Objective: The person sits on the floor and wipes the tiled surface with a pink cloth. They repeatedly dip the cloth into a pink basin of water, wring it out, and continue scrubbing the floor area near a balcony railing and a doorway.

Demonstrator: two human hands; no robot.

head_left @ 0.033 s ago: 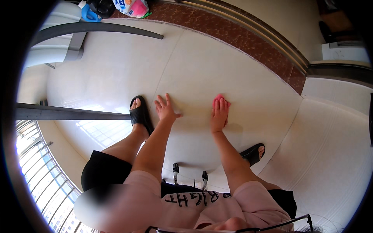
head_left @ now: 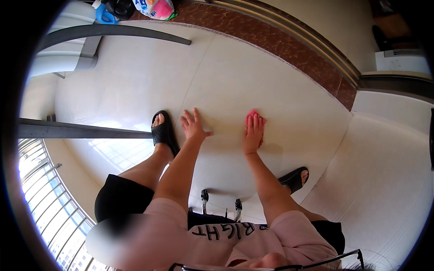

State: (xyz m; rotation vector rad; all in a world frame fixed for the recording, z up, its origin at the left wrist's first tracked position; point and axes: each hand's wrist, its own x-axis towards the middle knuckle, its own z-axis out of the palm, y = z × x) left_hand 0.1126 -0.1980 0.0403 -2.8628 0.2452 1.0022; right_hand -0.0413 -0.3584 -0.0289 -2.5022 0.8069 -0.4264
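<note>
My right hand presses a crumpled pink cloth against the pale tiled floor. Its fingers lie over the cloth, which shows beyond the fingertips and along the hand's right side. To the left, my left hand has its fingers spread, thumb pointing right. It holds nothing and is low over or on the floor; contact cannot be made out for certain. Close beside it is my left foot in a black slipper.
Grey metal bars reach in from the left. A curved grey leg is at the upper left, near a blue bottle and a colourful bag. A brown marble sill borders the floor. Castors stand near my body.
My right hand and the pink cloth have slid slightly to the left across the floor. My left hand stays almost where it was.
</note>
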